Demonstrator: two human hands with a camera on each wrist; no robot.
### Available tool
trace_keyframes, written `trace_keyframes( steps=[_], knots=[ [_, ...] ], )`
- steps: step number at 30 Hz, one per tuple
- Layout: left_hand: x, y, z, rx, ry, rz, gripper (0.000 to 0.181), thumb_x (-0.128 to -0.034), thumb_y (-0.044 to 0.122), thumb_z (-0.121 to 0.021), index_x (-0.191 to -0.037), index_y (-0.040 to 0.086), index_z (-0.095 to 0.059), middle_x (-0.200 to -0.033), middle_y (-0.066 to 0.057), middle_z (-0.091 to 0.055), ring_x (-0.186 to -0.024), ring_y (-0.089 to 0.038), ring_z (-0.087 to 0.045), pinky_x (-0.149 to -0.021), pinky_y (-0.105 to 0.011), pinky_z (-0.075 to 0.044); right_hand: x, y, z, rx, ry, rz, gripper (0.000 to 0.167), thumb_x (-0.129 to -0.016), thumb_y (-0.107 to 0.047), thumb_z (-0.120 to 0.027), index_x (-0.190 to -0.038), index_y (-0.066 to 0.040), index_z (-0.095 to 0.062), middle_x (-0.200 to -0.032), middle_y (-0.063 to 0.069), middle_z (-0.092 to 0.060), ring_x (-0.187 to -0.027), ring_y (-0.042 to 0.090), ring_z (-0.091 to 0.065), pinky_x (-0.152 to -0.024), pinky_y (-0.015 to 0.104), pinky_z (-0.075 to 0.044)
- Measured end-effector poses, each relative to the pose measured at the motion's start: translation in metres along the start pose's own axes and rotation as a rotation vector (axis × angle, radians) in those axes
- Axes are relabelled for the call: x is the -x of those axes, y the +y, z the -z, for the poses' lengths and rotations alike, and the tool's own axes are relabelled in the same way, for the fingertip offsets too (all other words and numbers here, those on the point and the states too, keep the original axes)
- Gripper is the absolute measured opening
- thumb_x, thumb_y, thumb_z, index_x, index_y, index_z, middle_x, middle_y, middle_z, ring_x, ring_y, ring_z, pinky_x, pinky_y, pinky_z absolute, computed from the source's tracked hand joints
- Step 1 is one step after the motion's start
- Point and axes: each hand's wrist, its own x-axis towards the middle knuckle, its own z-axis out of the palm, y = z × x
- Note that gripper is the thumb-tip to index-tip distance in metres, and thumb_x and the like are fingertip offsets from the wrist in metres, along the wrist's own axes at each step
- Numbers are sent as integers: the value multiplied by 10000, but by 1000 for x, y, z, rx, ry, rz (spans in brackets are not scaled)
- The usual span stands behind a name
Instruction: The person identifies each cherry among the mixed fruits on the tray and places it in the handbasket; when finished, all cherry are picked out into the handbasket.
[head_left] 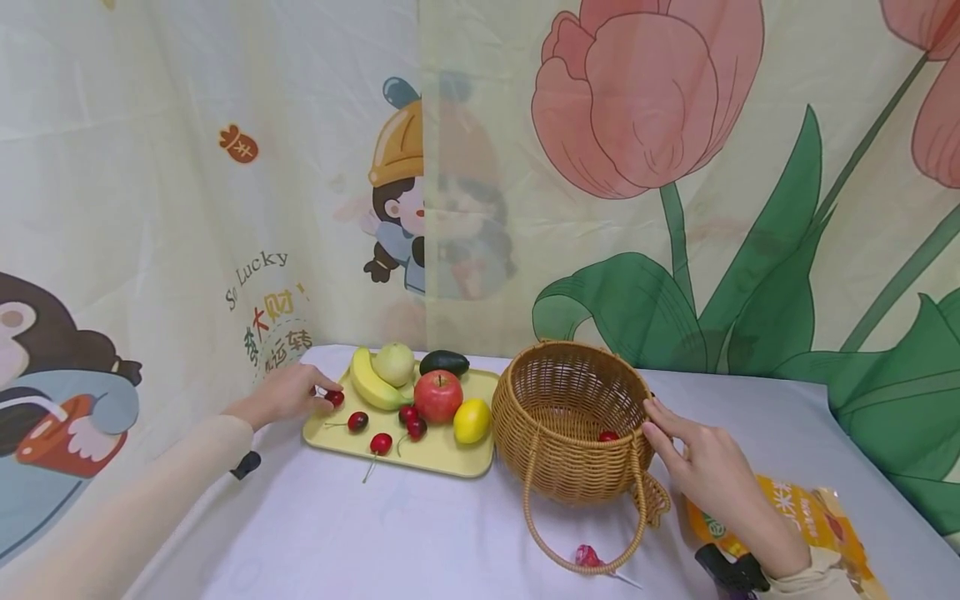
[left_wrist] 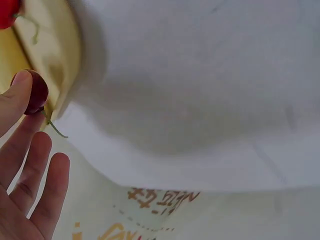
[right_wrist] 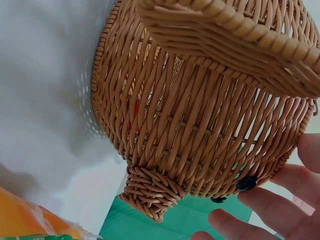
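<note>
At the left edge of the yellow tray, my left hand pinches a dark red cherry between thumb and fingertip; its green stem hangs free. Several more cherries lie on the tray with a banana, a red apple, a lemon, a round pale green fruit and a dark green avocado-like fruit. My right hand holds the right rim of a wicker basket, its fingers against the outside. Something red shows inside the basket.
In front of the basket, its handle hangs down over a wrapped lollipop. An orange food packet lies under my right forearm. Behind the white-covered table hangs a printed curtain.
</note>
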Motion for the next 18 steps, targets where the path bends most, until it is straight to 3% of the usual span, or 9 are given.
trace_keyframes(
  steps=[8,14,18],
  knots=[
    [-9,9,39,-51,31,-22,327,-862,150,-818,-1177,72,-776,-1037,-100,-802,-788,-125,-619,-671,-261,-475,1,-1,0,-2,1,2,448,-1056,-315,-578,-1415,-49,-606,-1398,192,-620,-451,62,-242,-468,245,-296],
    [-23,26,76,-23,17,-32,338,-896,142,-784,-1222,57,-751,-1137,-149,-779,-908,-201,-746,-756,-348,-595,1,0,0,-5,-6,3,455,-1059,-322,-571,-1420,-48,-601,-1402,202,-613,-448,67,-241,-465,248,-295],
    [-38,41,95,-23,31,-78,338,-898,115,-778,-1225,40,-745,-1126,-151,-782,-941,-222,-750,-797,-387,-610,0,-1,0,0,-11,0,459,-1059,-325,-570,-1424,-48,-596,-1408,204,-607,-472,75,-252,-470,251,-288]
  ],
)
